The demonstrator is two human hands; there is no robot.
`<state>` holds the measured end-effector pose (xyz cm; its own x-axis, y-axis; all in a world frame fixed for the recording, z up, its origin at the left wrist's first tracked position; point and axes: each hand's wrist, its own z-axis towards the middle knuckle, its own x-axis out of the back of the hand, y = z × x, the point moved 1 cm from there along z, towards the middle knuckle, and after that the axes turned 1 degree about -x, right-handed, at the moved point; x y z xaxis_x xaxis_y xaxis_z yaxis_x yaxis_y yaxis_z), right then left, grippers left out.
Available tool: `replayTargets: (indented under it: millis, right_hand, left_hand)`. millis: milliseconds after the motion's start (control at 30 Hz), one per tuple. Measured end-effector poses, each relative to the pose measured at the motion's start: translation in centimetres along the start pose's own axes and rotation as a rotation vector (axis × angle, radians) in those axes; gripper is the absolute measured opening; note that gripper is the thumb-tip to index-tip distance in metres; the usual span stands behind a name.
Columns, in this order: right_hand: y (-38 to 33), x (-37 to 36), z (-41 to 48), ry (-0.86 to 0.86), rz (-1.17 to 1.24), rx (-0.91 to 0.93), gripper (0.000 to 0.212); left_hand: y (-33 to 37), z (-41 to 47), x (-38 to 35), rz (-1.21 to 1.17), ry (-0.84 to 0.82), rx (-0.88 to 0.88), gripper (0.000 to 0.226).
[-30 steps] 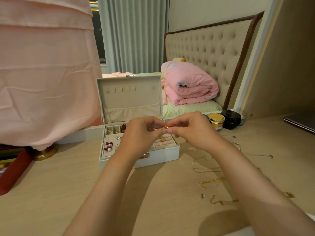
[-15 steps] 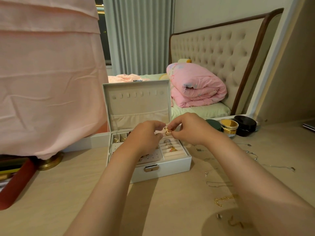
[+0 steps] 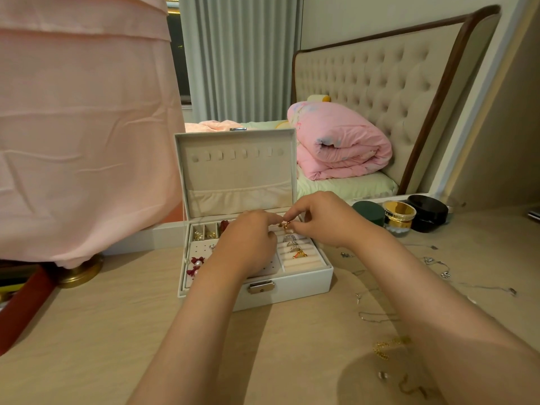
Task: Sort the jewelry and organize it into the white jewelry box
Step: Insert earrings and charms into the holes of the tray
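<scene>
Jewelry box (image 3: 298, 290) open: left hand (image 3: 248, 247) and right hand (image 3: 324, 220) pinch one gold piece (image 3: 285, 225); I'd press it squarely between ring rolls (image 3: 304, 263).

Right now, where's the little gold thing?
In the head view, the gold piece is pinched between left hand and right hand, over the ring rows at the right of the white jewelry box.

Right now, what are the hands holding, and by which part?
A small gold piece, pinched between fingertips of left hand and right hand, over the white jewelry box. Which part is too small to tell.
</scene>
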<state>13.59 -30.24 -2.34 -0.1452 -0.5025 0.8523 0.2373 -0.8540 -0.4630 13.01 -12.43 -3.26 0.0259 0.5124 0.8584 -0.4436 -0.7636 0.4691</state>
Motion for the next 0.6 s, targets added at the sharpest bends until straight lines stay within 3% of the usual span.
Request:
replayTargets:
  millis: [167,367,600]
  right_hand:
    - [0.2,-0.3,0.1,-0.018,-0.011,0.004,0.014]
    - [0.3,-0.7,-0.1,0.075,0.264,-0.040,0.015]
    - [0.9,-0.8,-0.8,0.039,0.140,-0.046,0.015]
  left_hand:
    - [-0.2,-0.1,-0.1,-0.012,0.004,0.011,0.049]
    - [-0.8,-0.1,0.0,-0.040,0.036,0.041,0.044]
    - [-0.9,0.0,-0.4,0.000,-0.001,-0.029,0.043]
